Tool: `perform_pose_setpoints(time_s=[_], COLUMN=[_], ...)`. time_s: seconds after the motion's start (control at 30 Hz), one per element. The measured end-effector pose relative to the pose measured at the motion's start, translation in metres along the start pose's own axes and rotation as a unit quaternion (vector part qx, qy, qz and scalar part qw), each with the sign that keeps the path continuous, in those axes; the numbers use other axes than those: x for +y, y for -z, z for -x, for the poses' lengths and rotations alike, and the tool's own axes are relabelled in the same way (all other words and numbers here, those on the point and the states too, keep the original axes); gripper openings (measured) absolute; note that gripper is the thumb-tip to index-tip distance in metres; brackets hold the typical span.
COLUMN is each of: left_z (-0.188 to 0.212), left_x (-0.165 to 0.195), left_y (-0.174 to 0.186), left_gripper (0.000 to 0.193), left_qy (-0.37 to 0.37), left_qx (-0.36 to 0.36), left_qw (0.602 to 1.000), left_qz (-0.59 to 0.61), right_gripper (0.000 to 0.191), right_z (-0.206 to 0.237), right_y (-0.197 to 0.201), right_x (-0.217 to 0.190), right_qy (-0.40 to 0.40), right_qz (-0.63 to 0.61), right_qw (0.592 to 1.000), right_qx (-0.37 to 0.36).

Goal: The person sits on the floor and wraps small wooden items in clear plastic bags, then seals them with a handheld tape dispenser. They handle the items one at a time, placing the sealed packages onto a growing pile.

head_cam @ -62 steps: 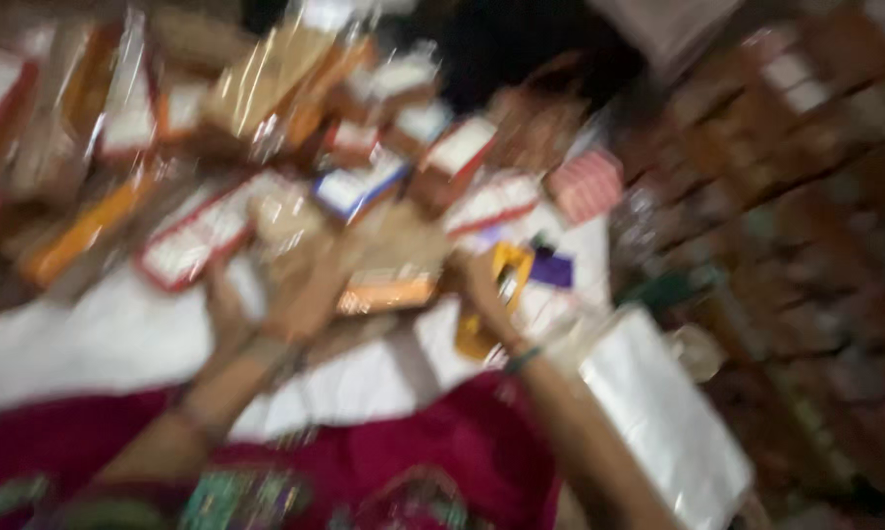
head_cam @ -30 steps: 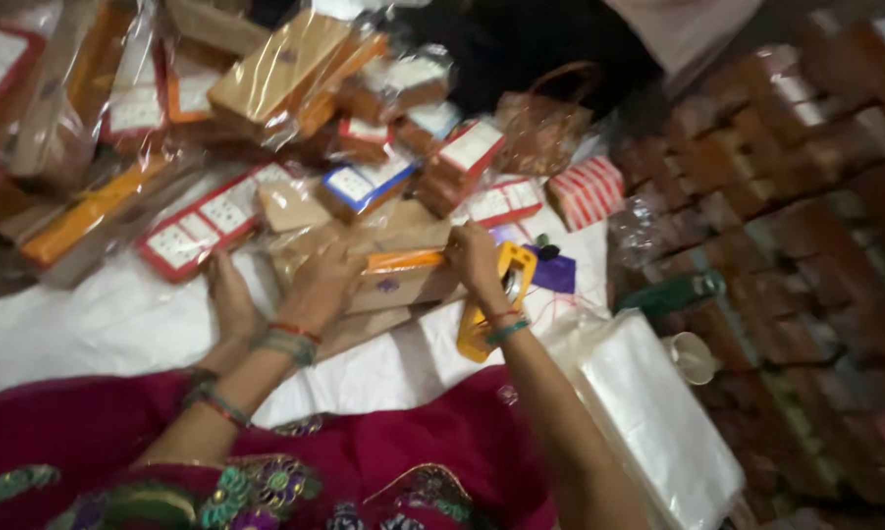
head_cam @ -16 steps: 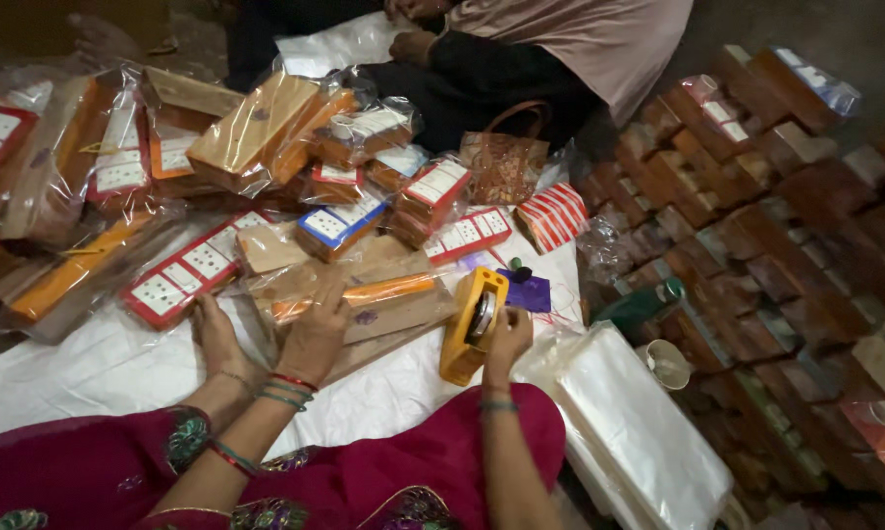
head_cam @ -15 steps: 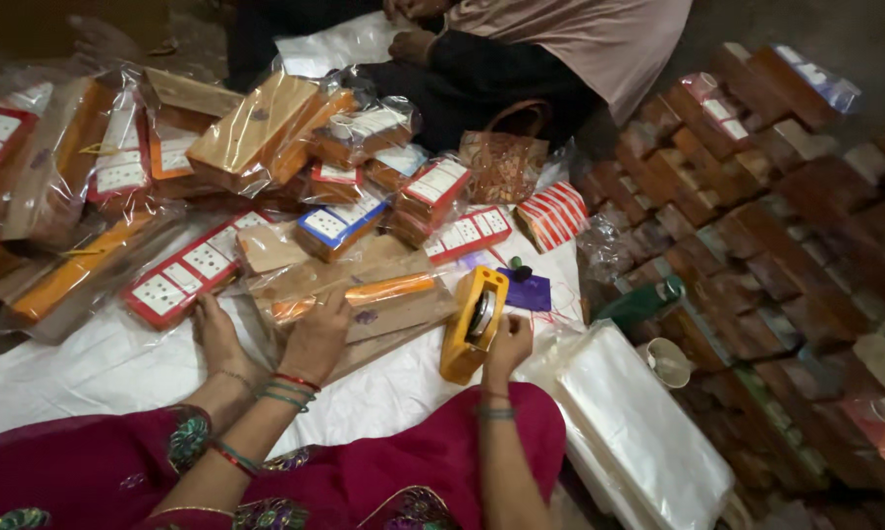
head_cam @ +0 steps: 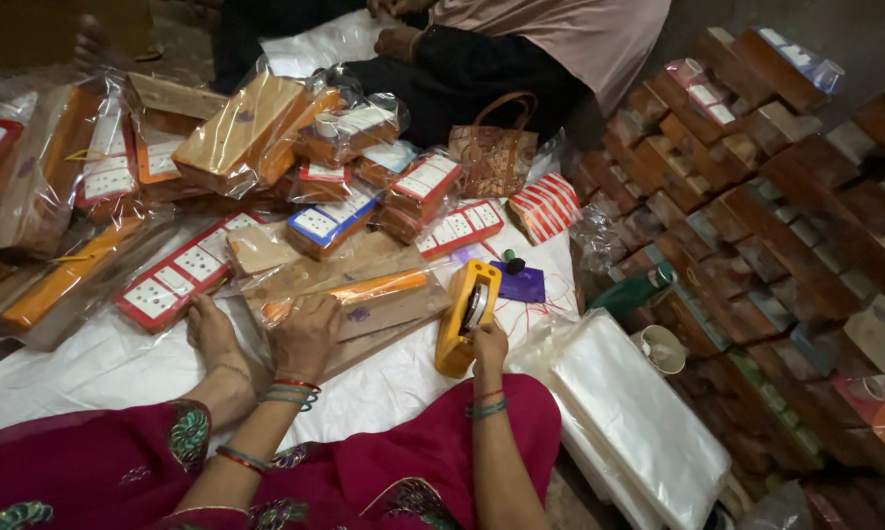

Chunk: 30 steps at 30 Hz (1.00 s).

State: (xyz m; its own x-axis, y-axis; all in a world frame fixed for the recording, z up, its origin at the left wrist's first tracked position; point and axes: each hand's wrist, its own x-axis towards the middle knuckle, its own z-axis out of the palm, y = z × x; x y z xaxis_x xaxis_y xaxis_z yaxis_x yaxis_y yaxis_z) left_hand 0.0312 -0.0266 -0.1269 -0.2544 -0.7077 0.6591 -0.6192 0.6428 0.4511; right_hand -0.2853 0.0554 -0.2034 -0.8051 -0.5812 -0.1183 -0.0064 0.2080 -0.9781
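My left hand (head_cam: pixel 305 339) lies curled on a brown box wrapped in clear plastic (head_cam: pixel 364 299) with an orange strip inside, pressing it onto the white sheet (head_cam: pixel 89 373). My bare foot (head_cam: pixel 212 334) rests just left of that hand. My right hand (head_cam: pixel 488 345) grips the lower end of a yellow tape dispenser (head_cam: pixel 467 314), which stands on the sheet right of the box, fingers at its tape roll. Both wrists wear bangles.
Several plastic-wrapped boxes (head_cam: pixel 246 137) crowd the far side of the sheet. A stack of clear bags (head_cam: pixel 639 422), a white cup (head_cam: pixel 663 348) and a green bottle (head_cam: pixel 634 292) lie to the right, beside piled wooden boxes (head_cam: pixel 756 196). Another person (head_cam: pixel 521 49) sits opposite, behind a brown handbag (head_cam: pixel 496 157).
My right hand left the wrapped box and took the yellow tape dispenser, standing it upright. My left hand stayed on the box. The view steadied and tilted up.
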Motion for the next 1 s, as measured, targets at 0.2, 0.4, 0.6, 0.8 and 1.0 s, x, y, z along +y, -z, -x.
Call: perform_pose_setpoints(time_s=[0.2, 0.4, 0.6, 0.8, 1.0], left_z=[0.002, 0.007, 0.016, 0.014, 0.013], left_x=[0.006, 0.009, 0.004, 0.011, 0.014], left_y=[0.002, 0.002, -0.006, 0.001, 0.006], left_gripper=[0.014, 0.023, 0.017, 0.015, 0.014], left_qy=[0.016, 0.003, -0.019, -0.002, -0.033], left_qx=[-0.006, -0.012, -0.016, -0.011, 0.039], left_qw=[1.000, 0.999, 0.999, 1.000, 0.999], left_qz=[-0.007, -0.050, -0.041, -0.020, -0.008], right_gripper=[0.005, 0.012, 0.010, 0.014, 0.013], right_z=[-0.001, 0.010, 0.049, 0.049, 0.080], right_y=[-0.001, 0.001, 0.010, -0.005, -0.043], right_x=[-0.007, -0.023, 0.021, 0.041, 0.016], right_qy=[-0.031, 0.083, -0.011, -0.263, -0.272], right_qz=[-0.061, -0.076, -0.148, -0.343, -0.216], right_qw=[0.997, 0.994, 0.980, 0.901, 0.938], right_qx=[-0.022, -0.018, 0.129, 0.043, -0.008])
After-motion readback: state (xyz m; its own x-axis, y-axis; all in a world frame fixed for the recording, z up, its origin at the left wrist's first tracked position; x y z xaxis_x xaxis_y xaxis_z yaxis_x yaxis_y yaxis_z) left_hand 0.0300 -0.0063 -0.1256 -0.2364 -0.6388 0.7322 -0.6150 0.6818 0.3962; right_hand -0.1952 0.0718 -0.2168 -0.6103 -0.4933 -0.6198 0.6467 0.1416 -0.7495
